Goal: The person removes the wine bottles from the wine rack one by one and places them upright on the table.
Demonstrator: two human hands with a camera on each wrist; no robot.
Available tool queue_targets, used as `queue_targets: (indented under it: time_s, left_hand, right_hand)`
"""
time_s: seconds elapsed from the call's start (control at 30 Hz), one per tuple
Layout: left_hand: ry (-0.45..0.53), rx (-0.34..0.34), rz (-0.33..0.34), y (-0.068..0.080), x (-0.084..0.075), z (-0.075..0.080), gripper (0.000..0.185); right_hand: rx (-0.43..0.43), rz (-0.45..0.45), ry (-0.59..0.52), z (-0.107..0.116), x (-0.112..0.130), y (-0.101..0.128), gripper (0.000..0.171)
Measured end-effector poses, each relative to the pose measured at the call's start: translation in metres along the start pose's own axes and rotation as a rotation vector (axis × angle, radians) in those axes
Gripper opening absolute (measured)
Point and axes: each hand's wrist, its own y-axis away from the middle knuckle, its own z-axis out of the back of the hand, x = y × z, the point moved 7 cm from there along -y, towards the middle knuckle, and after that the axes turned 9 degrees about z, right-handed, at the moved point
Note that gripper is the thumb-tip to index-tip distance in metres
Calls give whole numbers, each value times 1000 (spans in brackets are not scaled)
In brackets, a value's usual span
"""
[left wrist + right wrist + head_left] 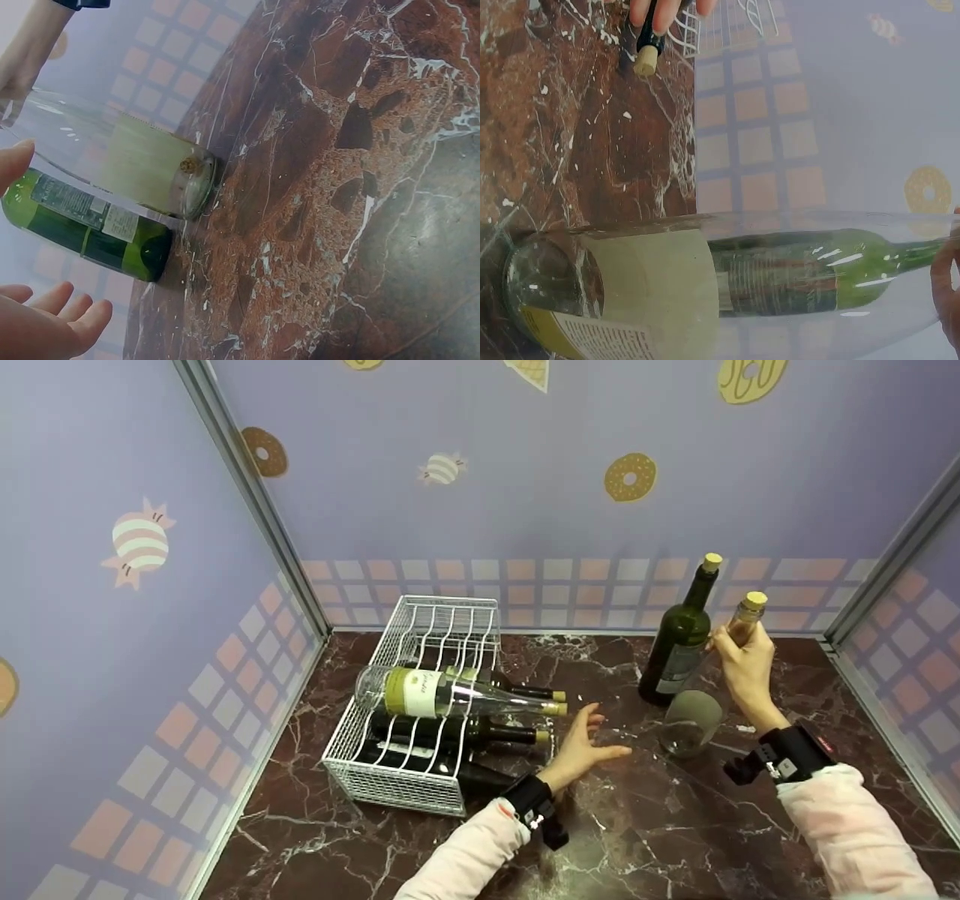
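With several bottles already lying in the white wire rack [420,645], my right hand [742,664] grips the neck of the tilted clear glass bottle [694,720] beside the upright dark green bottle [679,649], both still on the marble counter [675,825], while my left hand [581,750] hovers spread and empty.

A: Where can you pass?
B: Lower centre marble table [645,832] is open. The wire rack [420,690] blocks your left; its bottle necks [551,709] jut toward centre.
A: Right side?
B: The green bottle [679,641] and clear bottle [701,697] stand touching there.
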Motion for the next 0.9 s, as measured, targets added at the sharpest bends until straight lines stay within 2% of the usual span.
queue_targets:
  time_s: [0.17,0.37,0.57,0.8,0.9]
  left_hand:
    - [-2,-10,10,0,0,1,85]
    - [-8,0,-9,1,0,-1,84]
    - [-14,10,-8,3,3,-1,83]
    - [-43,17,-20,5,3,-2,82]
    - [-36,24,-13,6,5,-2,82]
  right_hand:
    - [-29,-40,15,5,-8,-5,1]
    - [-82,-72,-13,13,-22,-14,6]
    - [-147,-90,45,25,-37,-22,7]
    - [-169,-103,127,29,-77,-35,6]
    - [-182,-107,152,26,-86,-39,6]
